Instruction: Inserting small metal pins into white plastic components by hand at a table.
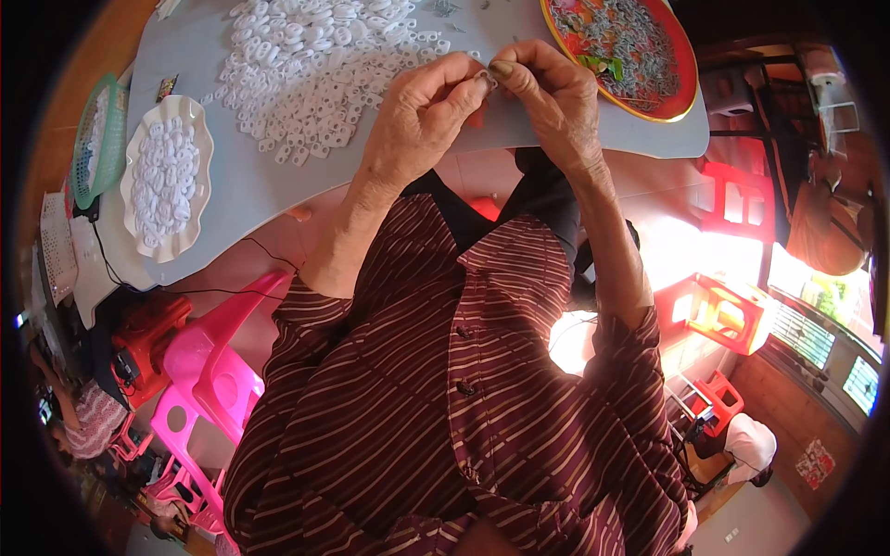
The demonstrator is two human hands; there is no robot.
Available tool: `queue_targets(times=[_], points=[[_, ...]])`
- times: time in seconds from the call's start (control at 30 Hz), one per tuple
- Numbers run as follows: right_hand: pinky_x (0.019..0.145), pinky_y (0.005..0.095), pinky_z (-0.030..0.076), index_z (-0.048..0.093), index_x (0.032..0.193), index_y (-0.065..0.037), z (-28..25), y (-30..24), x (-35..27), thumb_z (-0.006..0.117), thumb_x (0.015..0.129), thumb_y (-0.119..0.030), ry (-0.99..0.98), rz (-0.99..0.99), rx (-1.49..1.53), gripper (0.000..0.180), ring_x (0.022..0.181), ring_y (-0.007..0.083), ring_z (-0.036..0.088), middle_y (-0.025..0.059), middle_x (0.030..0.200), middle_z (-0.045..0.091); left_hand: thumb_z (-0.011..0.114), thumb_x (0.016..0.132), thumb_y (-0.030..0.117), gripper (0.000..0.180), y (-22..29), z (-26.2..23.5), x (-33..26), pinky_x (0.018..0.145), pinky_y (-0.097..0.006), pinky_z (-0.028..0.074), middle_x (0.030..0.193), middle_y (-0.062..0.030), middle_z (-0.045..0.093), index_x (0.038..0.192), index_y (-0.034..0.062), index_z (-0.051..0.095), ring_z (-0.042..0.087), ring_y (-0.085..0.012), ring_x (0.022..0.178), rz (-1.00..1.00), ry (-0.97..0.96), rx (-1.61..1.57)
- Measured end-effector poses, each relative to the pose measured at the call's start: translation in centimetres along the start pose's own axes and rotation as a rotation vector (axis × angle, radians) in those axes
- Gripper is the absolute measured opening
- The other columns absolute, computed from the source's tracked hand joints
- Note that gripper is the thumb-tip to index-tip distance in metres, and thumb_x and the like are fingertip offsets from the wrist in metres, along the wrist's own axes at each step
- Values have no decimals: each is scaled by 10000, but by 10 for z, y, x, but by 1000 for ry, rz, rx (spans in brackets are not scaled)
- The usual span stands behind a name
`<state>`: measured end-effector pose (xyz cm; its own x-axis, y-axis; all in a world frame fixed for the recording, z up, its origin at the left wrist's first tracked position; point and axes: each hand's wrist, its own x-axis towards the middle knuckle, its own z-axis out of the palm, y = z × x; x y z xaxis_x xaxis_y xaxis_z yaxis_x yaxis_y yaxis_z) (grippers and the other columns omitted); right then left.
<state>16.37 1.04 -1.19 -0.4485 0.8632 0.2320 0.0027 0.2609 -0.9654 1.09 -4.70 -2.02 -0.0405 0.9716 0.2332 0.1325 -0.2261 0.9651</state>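
Close together over the table's near edge, both my hands are pinched at the fingertips. Between the thumb and fingers of my left hand (422, 116) is a small white plastic piece (486, 79), partly hidden by the fingers. The thumb and forefinger of my right hand (553, 97) press together right beside that piece; whatever they pinch is too small to make out. Left of my hands spreads a heap of small white plastic pieces (306, 107), with larger white oval pieces (315, 28) behind. A red round tray (688, 69) of small grey metal parts stands right of my right hand.
On the table's left (250, 190) are a scalloped white dish (204, 176) of white oval pieces and a green basket (113, 139). Pink plastic chairs (209, 357) stand at lower left, red stools (732, 310) at right. Other people sit farther off at both sides.
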Motion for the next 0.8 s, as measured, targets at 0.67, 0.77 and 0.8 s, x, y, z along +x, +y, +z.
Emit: queue_targets(times=[0.67,0.77,0.8], points=[[590,193,435,616,852,7,6,0,-4,608,888,-137,32,-11,42,148,644,43,540,14,716,634,568,881,120,122,-3,10,-4,537,-231,409,636,-10,562,876,0,592,495,-70,590,58,100,16],[603,199,447,616,850,15,9,-4,-5,620,879,-123,67,66,4,142,650,52,554,17,712,638,567,883,115,118,-3,12,-4,526,-230,408,631,-7,552,877,0,593,490,-67,585,94,127,17],[616,200,451,612,852,15,8,-2,-5,621,879,-126,65,57,43,144,668,53,559,20,729,641,567,883,115,118,-4,12,-4,526,-230,408,631,-7,552,877,0,593,490,-67,585,98,128,21]])
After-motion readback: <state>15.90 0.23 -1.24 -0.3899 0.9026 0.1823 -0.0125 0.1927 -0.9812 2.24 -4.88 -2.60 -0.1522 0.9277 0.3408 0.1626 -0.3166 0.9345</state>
